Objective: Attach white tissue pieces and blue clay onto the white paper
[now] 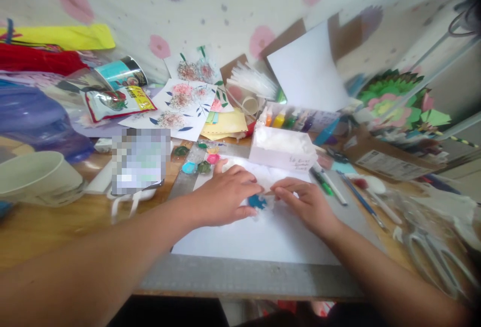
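Note:
On a white sheet of paper (240, 244) lies a small blue patch (256, 202) with whitish, clear-looking bits around its edge. My left hand (225, 194) rests just left of the patch, its thumb and fingers spread apart to either side of it. From the right, my right hand (304, 202) reaches in with thumb and forefinger pinched at the patch's upper right. What sits in that pinch is too small and blurred to make out. Right behind my hands stands an open white box (281, 149) filled with white, fluffy-looking material.
The paper lies on a grey mat (244, 274). Paint dabs (190, 168) sit at its upper left, beside a phone (141, 159) and a white cup (39, 179). Paint bottles (280, 119) and flower pictures (180, 106) are behind. Pens (330, 184), a brush (364, 202) and scissors (432, 252) lie right.

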The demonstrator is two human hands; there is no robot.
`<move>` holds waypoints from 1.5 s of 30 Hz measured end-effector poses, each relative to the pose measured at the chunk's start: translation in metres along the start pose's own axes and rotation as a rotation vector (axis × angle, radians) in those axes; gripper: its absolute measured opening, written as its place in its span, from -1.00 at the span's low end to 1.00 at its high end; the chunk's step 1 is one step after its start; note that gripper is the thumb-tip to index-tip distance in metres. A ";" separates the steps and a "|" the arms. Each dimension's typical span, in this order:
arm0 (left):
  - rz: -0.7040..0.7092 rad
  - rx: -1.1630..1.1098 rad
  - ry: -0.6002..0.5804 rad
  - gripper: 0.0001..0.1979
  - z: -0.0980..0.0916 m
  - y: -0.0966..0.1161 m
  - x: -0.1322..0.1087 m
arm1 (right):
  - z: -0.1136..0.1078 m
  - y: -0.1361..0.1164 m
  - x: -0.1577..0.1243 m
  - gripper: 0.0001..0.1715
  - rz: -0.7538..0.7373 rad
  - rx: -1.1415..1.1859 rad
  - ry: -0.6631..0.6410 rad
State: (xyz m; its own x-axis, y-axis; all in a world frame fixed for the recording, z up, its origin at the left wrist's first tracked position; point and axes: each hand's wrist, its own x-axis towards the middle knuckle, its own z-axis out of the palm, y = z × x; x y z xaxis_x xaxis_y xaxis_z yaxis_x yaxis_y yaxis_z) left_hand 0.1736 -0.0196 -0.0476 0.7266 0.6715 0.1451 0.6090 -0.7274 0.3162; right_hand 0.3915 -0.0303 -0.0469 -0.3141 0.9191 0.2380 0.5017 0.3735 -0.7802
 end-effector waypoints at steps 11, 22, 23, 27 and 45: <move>0.057 -0.045 -0.037 -0.74 -0.004 0.003 0.000 | -0.007 0.007 0.008 -0.63 0.073 0.089 -0.003; 0.000 0.040 -0.065 -0.65 -0.002 0.002 0.000 | -0.017 -0.001 -0.007 -0.75 -0.072 0.059 -0.122; -0.001 0.045 -0.066 -0.65 -0.002 0.002 0.000 | -0.015 -0.001 -0.009 -0.76 -0.075 0.042 -0.128; -0.003 0.064 -0.067 -0.66 -0.001 0.001 0.000 | -0.014 0.006 -0.010 -0.68 -0.030 -0.013 -0.098; 0.001 0.002 -0.055 -0.65 -0.001 -0.001 0.000 | -0.057 0.035 0.002 -0.71 0.016 -0.359 0.003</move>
State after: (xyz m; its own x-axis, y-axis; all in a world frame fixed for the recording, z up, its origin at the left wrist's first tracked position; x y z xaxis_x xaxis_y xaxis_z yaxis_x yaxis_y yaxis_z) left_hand 0.1721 -0.0185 -0.0469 0.7437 0.6619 0.0941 0.6088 -0.7287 0.3137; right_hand 0.4539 -0.0083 -0.0405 -0.3021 0.9253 0.2294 0.7577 0.3791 -0.5312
